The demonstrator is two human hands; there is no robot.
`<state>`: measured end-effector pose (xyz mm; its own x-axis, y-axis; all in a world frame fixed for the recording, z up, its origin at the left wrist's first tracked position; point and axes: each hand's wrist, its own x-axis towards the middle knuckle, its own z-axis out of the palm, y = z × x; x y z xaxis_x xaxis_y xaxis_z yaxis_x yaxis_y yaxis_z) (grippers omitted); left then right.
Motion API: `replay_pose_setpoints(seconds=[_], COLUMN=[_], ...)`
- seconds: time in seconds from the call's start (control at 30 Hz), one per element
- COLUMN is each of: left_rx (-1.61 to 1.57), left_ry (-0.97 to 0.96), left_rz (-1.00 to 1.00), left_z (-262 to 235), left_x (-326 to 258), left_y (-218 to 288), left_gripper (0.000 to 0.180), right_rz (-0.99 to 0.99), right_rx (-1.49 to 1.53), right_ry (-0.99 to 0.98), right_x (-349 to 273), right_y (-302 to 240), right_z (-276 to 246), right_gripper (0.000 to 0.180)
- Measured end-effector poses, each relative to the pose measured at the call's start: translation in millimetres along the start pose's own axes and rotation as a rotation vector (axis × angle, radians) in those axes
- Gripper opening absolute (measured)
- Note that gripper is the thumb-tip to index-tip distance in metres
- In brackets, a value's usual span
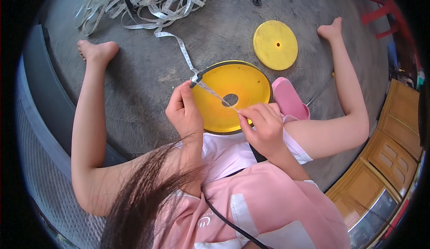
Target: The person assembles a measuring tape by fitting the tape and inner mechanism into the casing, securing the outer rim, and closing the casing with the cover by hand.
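Observation:
A round yellow tape-measure case half (pixel 215 112) with a black rim and a hole in its middle leans against my lap, its hollow side up. My left hand (pixel 184 108) is closed on its left edge, thumb and fingers at a black piece on the rim. A white measuring tape (pixel 182 47) comes from the far side, passes this piece and crosses the hollow. Near the centre hole my right hand (pixel 263 124) pinches the tape's end between thumb and fingertips. The inside of the left grip is partly hidden.
Loose loops of tape (pixel 150 0) lie heaped on the grey floor (pixel 224 34), far left. A flat yellow disc (pixel 275 45) and small black ring (pixel 256 1) lie far right. A pink slipper (pixel 289 97) sits beside the case. Wooden cabinets (pixel 389 152) stand at right.

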<state>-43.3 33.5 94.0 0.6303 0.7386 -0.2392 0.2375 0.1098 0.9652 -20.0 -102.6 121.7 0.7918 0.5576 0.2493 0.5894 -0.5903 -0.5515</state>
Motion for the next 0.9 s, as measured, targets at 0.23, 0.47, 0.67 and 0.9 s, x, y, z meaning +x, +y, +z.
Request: replay_pose_setpoints(seconds=[0.23, 0.47, 0.67, 0.9], left_rx=[-0.16, -0.221, -0.308, -0.603], left_ry=[0.118, 0.345, 0.264, 0.149], left_rz=[-0.163, -0.247, -0.138, -0.034], left_z=[-11.1, -11.7, -7.8, 66.7], left_x=[6.7, 16.8, 39.3, 75.1], left_y=[-29.9, -9.8, -5.5, 26.6], left_gripper=[0.028, 0.032, 0.033, 0.033], right_rz=[0.038, 0.087, 0.143, 0.272], right_rx=[0.017, 0.101, 0.126, 0.181], right_ry=[-0.129, -0.12, -0.095, 0.166], right_x=[-25.2, -19.1, -6.4, 43.4], right_y=[14.2, 22.2, 23.5, 30.7], right_z=[-18.4, -16.5, -4.6, -14.2], right_gripper=[0.012, 0.01, 0.009, 0.007])
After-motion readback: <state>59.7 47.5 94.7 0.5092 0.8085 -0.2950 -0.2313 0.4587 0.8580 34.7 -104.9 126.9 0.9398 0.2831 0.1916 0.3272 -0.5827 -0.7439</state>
